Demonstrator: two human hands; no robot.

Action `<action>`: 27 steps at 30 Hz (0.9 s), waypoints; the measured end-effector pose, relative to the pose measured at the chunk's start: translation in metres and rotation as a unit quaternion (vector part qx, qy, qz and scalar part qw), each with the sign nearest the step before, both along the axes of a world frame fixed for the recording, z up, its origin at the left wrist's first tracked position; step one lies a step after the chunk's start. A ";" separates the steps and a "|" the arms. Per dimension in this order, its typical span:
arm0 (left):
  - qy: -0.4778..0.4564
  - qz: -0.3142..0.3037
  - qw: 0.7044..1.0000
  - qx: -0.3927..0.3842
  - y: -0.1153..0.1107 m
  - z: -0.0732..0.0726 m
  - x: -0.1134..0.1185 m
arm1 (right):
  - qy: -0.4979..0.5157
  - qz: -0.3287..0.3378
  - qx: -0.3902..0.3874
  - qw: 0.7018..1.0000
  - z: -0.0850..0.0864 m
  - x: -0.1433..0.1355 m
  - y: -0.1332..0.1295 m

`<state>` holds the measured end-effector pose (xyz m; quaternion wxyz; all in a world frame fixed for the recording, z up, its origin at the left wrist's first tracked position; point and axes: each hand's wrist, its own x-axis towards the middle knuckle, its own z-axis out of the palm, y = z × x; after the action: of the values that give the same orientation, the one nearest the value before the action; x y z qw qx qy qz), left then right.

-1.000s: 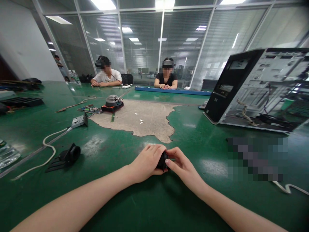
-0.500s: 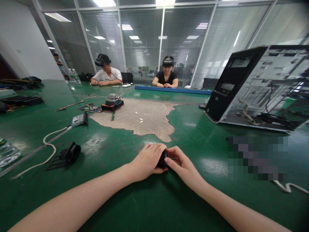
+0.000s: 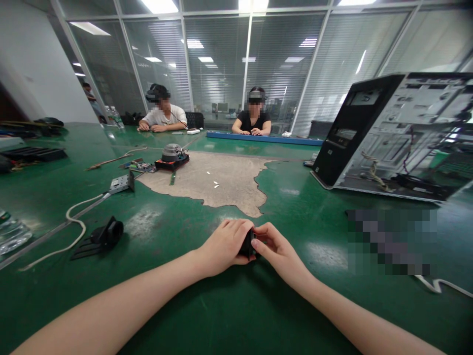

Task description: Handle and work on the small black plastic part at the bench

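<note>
A small black part (image 3: pixel 248 245) is held between both hands just above the green table (image 3: pixel 221 315). My left hand (image 3: pixel 227 249) wraps it from the left, fingers over its top and thumb beneath. From the right, my right hand (image 3: pixel 275 244) pinches its edge between thumb and fingers. Most of the part is covered by the hands, so its exact kind does not show. Off to the left lies a black plastic piece with a round ring and a slatted base (image 3: pixel 105 236), touched by neither hand.
An opened computer case (image 3: pixel 354 133) stands at the right, near a blurred-out object (image 3: pixel 388 241) with a white cable. Ahead are a bare brown patch (image 3: pixel 232 182) and a heatsink fan (image 3: pixel 172 155). A metal bracket (image 3: pixel 121 182) lies left. Two people sit across the table.
Both hands keep their hold on the black part, with barely any shift. The view has moved very slightly.
</note>
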<state>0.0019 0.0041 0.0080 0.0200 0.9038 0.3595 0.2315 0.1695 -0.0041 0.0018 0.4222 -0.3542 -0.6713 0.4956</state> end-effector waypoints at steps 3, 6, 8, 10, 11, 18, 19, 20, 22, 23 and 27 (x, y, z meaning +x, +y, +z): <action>-0.005 0.001 1.000 -0.001 0.000 0.000 0.001 | -0.004 -0.005 -0.005 1.000 -0.001 0.000 0.000; -0.007 -0.001 1.000 -0.004 0.000 0.001 0.001 | -0.008 -0.005 -0.010 1.000 -0.001 0.000 -0.002; -0.006 -0.001 1.000 -0.005 0.000 0.001 0.001 | -0.008 0.001 -0.009 1.000 0.000 0.001 -0.003; -0.006 -0.001 1.000 -0.005 0.000 0.001 0.001 | -0.002 0.007 -0.004 1.000 0.001 0.001 -0.004; -0.007 -0.001 1.000 -0.006 0.000 0.001 0.001 | 0.002 0.007 0.001 1.000 0.001 0.001 -0.004; -0.015 -0.002 1.000 0.000 0.000 0.000 0.000 | 0.008 -0.012 0.017 1.000 -0.001 0.001 -0.003; -0.016 -0.002 1.000 0.000 0.000 0.000 0.001 | 0.006 -0.013 0.011 1.000 -0.002 0.001 -0.003; -0.018 -0.003 1.000 0.000 0.000 -0.001 0.001 | 0.002 -0.014 0.007 1.000 -0.002 0.000 -0.003; -0.018 -0.003 1.000 -0.001 0.000 -0.001 0.001 | -0.009 -0.013 0.003 1.000 -0.001 0.000 -0.004; -0.017 -0.002 1.000 -0.001 0.000 -0.001 0.001 | -0.014 -0.011 0.003 1.000 -0.001 0.000 -0.005; -0.011 -0.004 1.000 -0.004 -0.001 0.001 0.001 | -0.042 -0.013 0.058 0.997 0.002 0.000 -0.008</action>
<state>0.0025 0.0035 0.0087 0.0289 0.9024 0.3569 0.2398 0.1696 -0.0124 0.0039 0.4198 -0.3583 -0.7118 0.4345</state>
